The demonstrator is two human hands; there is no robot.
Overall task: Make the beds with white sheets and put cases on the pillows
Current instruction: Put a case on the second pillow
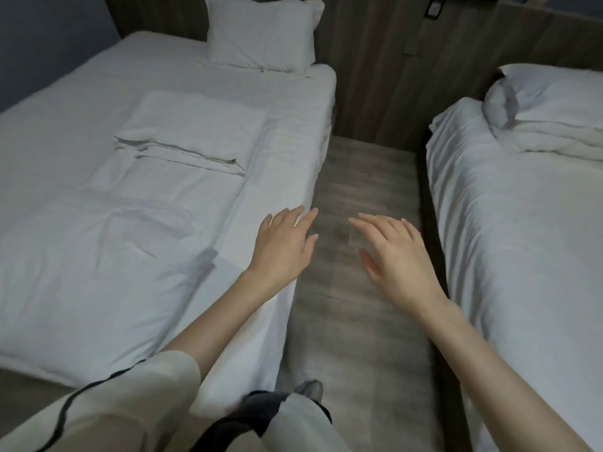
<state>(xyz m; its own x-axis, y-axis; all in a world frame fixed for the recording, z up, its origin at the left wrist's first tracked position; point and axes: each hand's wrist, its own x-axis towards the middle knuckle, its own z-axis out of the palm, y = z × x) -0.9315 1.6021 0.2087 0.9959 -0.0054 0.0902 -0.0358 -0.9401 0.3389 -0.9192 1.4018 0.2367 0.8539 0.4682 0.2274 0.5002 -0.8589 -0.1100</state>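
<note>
Folded white sheet [192, 132] on the left bed [65, 109], likely light and floppy; take its corners. Left hand [284, 246], right hand [398, 256]: spread, empty.

Dim, bluish, soft light; slight blur, edges bowed by wide-angle lens

Nothing readable here, honestly. The only thing that might carry a mark is a small dark plate [432, 9] up on the wood wall panel [375, 76], and it's too small and blurry to make out.
</note>
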